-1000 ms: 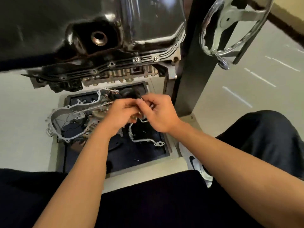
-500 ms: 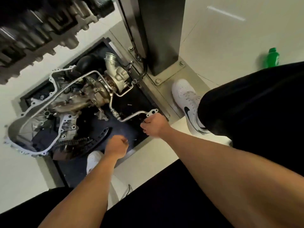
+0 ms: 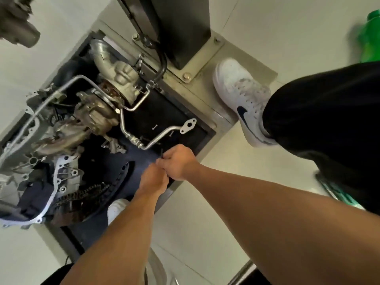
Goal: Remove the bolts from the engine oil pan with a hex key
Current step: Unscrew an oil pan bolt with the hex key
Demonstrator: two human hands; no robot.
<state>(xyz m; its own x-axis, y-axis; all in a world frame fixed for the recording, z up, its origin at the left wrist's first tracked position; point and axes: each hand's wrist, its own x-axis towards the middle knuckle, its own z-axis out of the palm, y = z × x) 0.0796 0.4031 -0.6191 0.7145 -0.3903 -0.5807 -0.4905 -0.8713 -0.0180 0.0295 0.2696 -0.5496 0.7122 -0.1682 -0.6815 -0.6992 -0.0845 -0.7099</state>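
The oil pan is out of view; only a blurred grey piece of the engine (image 3: 17, 23) shows at the top left. My right hand (image 3: 180, 162) grips a thin dark hex key (image 3: 161, 151) whose tip sticks up past the knuckles. My left hand (image 3: 153, 179) is curled and pressed against the right one, and a dark bit of the key shows between them. Both hands hover over the front right corner of the black floor tray (image 3: 144, 118). Two small loose bolts (image 3: 154, 126) lie on the tray just beyond the hands.
The tray holds a turbocharger (image 3: 115, 83) with a thin metal pipe (image 3: 164, 133), a timing cover (image 3: 51, 182) and a chain (image 3: 86, 194). A black stand column (image 3: 174, 25) is bolted to the floor behind. A white shoe (image 3: 242, 95) and a green bottle (image 3: 370, 36) are on the right.
My head tipped down from the oil pan to the floor tray. The hands dropped to the tray's front edge, separated, then came together again, with the hex key in the right hand.
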